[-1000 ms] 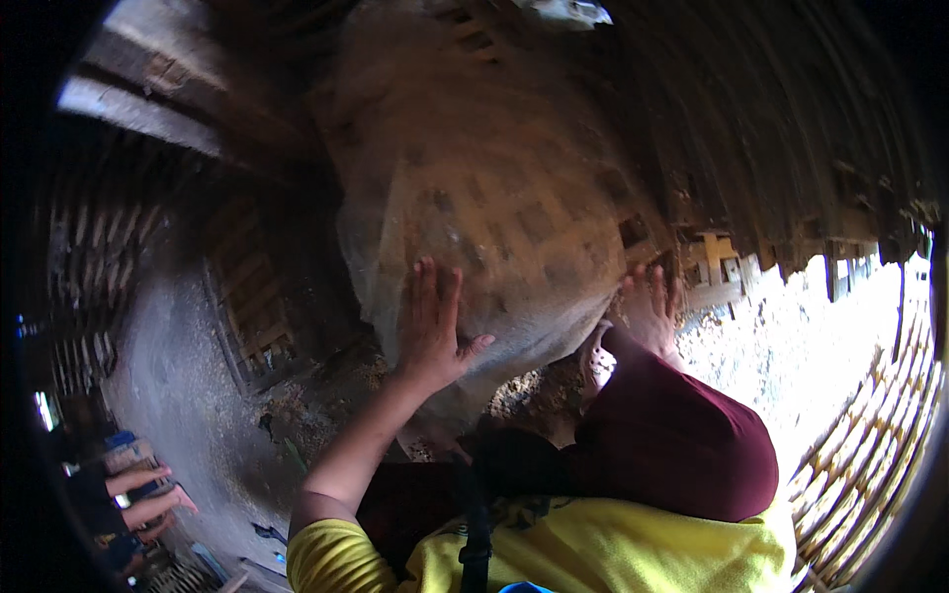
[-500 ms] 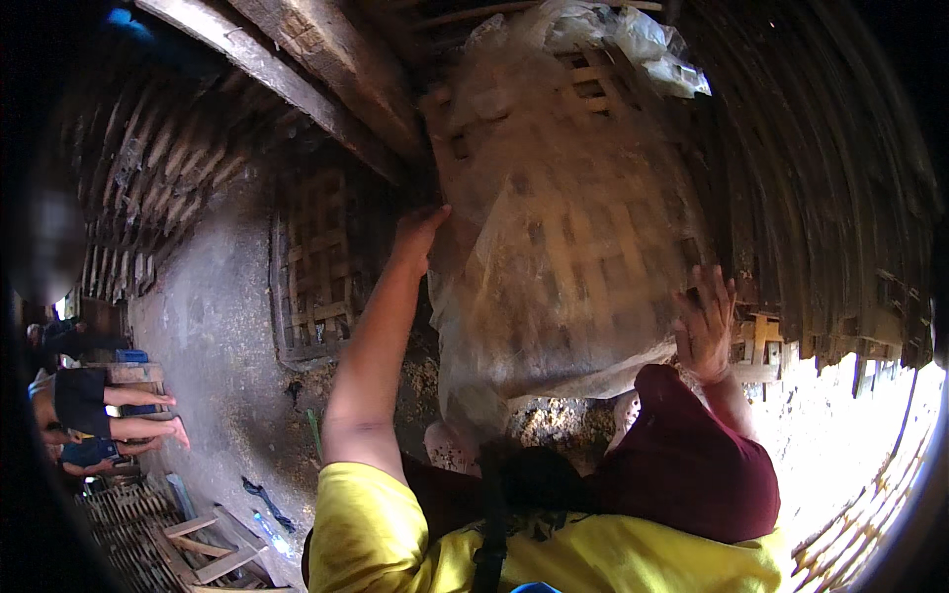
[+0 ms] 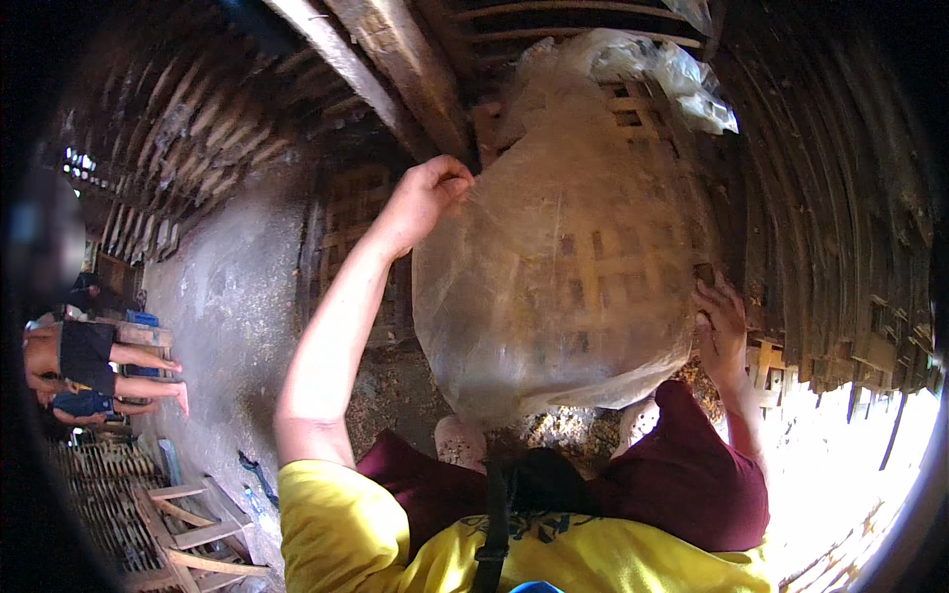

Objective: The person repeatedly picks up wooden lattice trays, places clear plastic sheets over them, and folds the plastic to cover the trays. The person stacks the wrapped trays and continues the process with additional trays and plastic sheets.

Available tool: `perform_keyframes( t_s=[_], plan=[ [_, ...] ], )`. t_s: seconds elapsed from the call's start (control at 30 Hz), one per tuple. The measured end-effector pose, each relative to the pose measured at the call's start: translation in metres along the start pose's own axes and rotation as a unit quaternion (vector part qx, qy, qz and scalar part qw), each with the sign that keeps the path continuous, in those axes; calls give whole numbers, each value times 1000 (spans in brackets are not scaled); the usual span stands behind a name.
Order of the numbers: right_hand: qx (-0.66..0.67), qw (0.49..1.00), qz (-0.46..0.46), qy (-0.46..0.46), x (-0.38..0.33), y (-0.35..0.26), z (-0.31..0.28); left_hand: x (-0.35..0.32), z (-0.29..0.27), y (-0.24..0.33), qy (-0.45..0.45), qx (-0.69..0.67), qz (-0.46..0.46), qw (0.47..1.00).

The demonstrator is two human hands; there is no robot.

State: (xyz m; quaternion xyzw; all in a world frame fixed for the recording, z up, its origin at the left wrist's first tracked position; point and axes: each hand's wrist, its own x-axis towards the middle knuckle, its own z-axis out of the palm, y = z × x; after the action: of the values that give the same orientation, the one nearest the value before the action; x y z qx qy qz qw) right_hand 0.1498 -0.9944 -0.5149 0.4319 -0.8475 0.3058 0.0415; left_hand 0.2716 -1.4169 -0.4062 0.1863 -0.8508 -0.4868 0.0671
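A clear, dusty plastic sheet (image 3: 474, 326) drapes over a woven bamboo panel (image 3: 618, 247) in front of me, its lower edge hanging loose above my feet. At the sheet's upper left edge my left hand (image 3: 427, 203) is closed, thumb and fingers pinching the plastic. My right hand (image 3: 722, 321) is at the right edge, its fingers bent against the sheet beside the bamboo slats. The fingertips of that hand are partly hard to make out.
Wooden beams (image 3: 395, 74) slant down at the top. A slatted wall (image 3: 820, 217) rises on the right. Crumpled plastic (image 3: 682, 84) lies at the panel's far end. At far left, a person in dark shorts (image 3: 87, 358) is by a bench; a wooden frame (image 3: 198, 534) lies lower left.
My left hand has gone from outstretched to pinching the sheet and has risen slightly. The sheet's left side has bulged outward. The fingers of my right hand have curled in from lying spread.
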Motion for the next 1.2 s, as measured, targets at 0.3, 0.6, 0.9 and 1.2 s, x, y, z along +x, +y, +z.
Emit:
perform_keyframes(
  t_s=[0.3, 0.6, 0.9, 1.2],
  plan=[
    [15, 993, -117, -12, 144, -120, -34, -107, -64, 98, -148, -80, 35, 985],
    [81, 938, -132, -311, 280, -194, 2, -170, -160, 37, 12, -136, 136, 981],
    [173, 684, -116, -699, 196, -322, 117, -243, -268, -143, 4, 71, -139, 988],
    [206, 891, -10, -404, 303, -373, 228, -192, -302, -209, 347, -82, -180, 917]
  ],
)
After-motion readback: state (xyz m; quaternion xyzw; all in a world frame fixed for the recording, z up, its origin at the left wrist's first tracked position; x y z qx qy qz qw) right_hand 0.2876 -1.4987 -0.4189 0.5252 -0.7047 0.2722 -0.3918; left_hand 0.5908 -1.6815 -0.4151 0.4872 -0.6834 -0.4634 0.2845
